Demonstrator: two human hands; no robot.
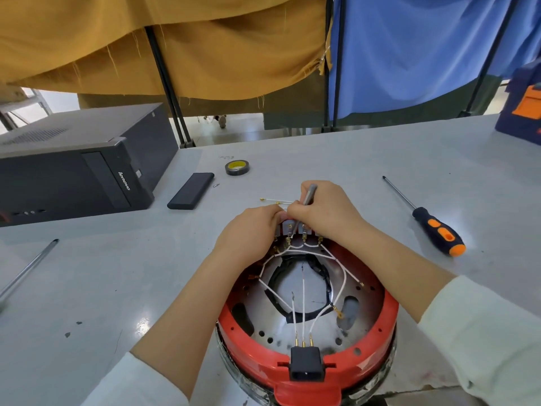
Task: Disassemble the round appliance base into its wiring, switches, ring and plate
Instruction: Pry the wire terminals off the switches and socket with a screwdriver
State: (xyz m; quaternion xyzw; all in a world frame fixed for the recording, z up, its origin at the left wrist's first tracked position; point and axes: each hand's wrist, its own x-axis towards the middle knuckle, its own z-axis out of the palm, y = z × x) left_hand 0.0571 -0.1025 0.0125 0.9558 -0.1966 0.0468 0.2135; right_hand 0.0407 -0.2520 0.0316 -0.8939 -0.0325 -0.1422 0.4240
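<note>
The round appliance base point(380, 323) has a red plastic ring and stands upside down at the table's near edge. Inside it a metal plate point(319, 291) carries white wires point(342, 276) and a black power socket point(306, 365) at the front. Grey switches point(288, 227) sit at the far rim. My left hand point(248, 232) curls over the far rim and holds the switch block. My right hand point(325, 213) grips a thin grey metal tool point(309, 193) whose tip goes down among the switches. A loose white wire point(275, 200) lies just beyond my hands.
An orange-and-black screwdriver point(436, 230) lies to the right. A black computer case point(73, 171) fills the left, with a flat black block point(190, 191) and a tape roll point(237, 167) beside it. A metal rod point(29, 268) lies at the left edge. Curtains hang behind.
</note>
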